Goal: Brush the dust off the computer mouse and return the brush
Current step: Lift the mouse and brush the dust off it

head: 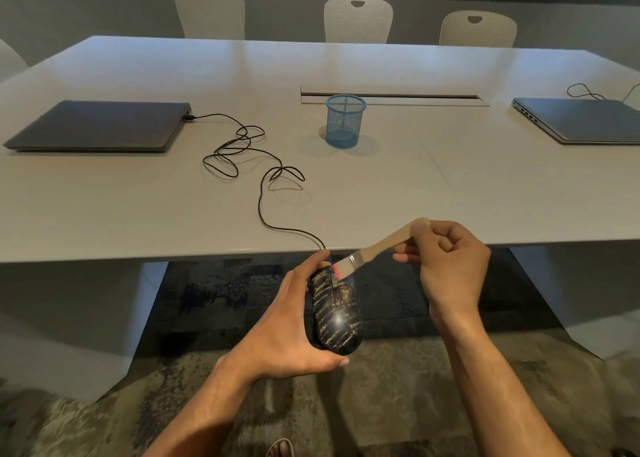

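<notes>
The computer mouse point(336, 313) is black with yellowish speckled streaks and is held off the desk point(346, 193), just in front of its near edge and above the patterned carpet point(207, 290). The left hand point(294, 332) wraps around the mouse's left side, thumb under its rear end and fingers curled at its front. The brush point(377, 249) touches the front top of the mouse with its bristle end, which shows a red band and a shiny metal collar; its pale wooden handle slants up and to the right of the mouse. The right hand point(446, 259) pinches that handle near its far end, fingers closed around it. A black cable point(259, 193) leaves the mouse's front, climbs over the desk edge and runs in loose loops to a closed dark laptop point(100, 126) far left of the mouse. Beyond the mouse, near the middle of the desk, stands a blue mesh cup point(344, 121), upright. A second closed laptop point(581, 119) lies far to the right. Three pale chairs point(358, 18) stand behind the desk.
</notes>
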`<state>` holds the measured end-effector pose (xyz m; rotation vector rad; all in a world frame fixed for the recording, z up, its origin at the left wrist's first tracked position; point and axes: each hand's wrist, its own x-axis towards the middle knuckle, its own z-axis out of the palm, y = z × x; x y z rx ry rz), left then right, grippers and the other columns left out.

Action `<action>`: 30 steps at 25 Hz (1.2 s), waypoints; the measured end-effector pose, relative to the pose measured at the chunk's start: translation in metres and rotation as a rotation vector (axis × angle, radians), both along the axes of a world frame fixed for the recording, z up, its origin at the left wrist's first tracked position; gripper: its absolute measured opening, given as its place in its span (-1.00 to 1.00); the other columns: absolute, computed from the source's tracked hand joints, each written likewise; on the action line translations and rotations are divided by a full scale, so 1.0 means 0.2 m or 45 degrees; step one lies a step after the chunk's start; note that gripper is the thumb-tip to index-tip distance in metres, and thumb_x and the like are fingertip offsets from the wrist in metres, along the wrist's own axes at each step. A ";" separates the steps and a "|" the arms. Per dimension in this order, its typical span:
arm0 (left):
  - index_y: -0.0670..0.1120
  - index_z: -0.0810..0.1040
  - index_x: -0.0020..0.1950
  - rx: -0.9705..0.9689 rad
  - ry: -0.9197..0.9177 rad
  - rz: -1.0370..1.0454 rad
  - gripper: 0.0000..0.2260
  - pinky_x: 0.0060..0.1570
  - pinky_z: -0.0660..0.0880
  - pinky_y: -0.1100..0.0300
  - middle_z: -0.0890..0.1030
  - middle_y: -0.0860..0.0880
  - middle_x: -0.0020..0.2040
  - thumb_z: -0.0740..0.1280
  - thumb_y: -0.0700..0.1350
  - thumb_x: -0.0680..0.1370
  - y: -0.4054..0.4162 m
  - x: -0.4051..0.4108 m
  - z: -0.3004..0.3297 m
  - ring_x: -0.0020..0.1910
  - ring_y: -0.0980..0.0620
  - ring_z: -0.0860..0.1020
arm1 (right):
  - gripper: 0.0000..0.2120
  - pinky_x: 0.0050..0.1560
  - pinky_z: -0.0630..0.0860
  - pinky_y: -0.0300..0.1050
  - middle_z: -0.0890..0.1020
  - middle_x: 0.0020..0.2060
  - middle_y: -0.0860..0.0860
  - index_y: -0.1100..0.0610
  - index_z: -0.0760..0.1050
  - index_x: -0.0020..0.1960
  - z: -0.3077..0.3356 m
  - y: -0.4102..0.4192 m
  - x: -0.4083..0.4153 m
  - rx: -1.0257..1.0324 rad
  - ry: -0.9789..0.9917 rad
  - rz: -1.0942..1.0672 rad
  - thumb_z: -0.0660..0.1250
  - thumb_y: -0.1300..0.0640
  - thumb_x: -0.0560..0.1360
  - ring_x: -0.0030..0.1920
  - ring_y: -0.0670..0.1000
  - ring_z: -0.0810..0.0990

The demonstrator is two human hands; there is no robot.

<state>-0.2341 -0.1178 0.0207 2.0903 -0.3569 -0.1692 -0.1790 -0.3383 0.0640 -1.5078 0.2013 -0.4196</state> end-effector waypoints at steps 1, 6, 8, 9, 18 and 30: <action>0.45 -0.13 0.48 0.006 0.004 0.002 0.17 0.41 0.24 0.18 0.20 0.19 0.46 0.64 0.13 0.15 0.00 0.00 0.00 0.42 0.33 0.21 | -0.92 -0.25 0.68 -0.14 0.73 -0.31 0.10 0.18 0.62 -0.05 0.00 0.00 0.00 -0.004 0.003 -0.019 0.40 0.17 0.58 -0.28 0.06 0.74; 0.46 -0.18 0.47 0.028 0.021 -0.006 0.19 0.47 0.22 0.09 0.18 0.20 0.47 0.64 0.13 0.16 -0.02 0.00 0.01 0.45 0.25 0.22 | -0.93 -0.29 0.66 -0.20 0.74 -0.31 0.05 0.20 0.62 -0.06 0.01 -0.04 0.03 0.086 0.018 0.002 0.38 0.23 0.59 -0.29 0.04 0.74; 0.46 -0.19 0.48 0.039 0.020 -0.009 0.20 0.48 0.22 0.08 0.18 0.20 0.47 0.64 0.13 0.16 -0.03 0.01 0.01 0.45 0.25 0.22 | -0.93 -0.27 0.67 -0.18 0.74 -0.30 0.06 0.20 0.62 -0.05 0.00 -0.04 0.03 0.061 0.041 0.013 0.38 0.23 0.59 -0.27 0.05 0.74; 0.46 -0.19 0.48 0.044 0.019 -0.006 0.20 0.48 0.21 0.10 0.17 0.21 0.48 0.64 0.14 0.16 -0.02 0.01 0.02 0.45 0.28 0.21 | -0.93 -0.27 0.67 -0.18 0.74 -0.30 0.06 0.19 0.62 -0.05 0.01 -0.05 0.03 0.070 0.038 -0.005 0.38 0.22 0.59 -0.27 0.06 0.75; 0.42 -0.20 0.49 0.069 -0.002 -0.012 0.19 0.40 0.12 0.34 0.16 0.23 0.48 0.64 0.14 0.18 -0.01 0.05 0.02 0.44 0.34 0.18 | -0.93 -0.28 0.66 -0.20 0.73 -0.27 0.14 0.16 0.63 -0.06 0.00 -0.10 0.03 0.104 0.032 -0.081 0.39 0.21 0.58 -0.28 0.06 0.74; 0.45 -0.20 0.44 0.123 -0.040 -0.042 0.15 0.28 0.05 0.55 0.02 0.54 0.33 0.62 0.19 0.19 0.02 0.09 -0.01 0.39 0.50 0.08 | -0.93 -0.30 0.65 -0.23 0.71 -0.28 0.13 0.21 0.61 -0.05 0.01 -0.06 0.03 0.096 0.083 -0.033 0.37 0.23 0.59 -0.30 0.02 0.73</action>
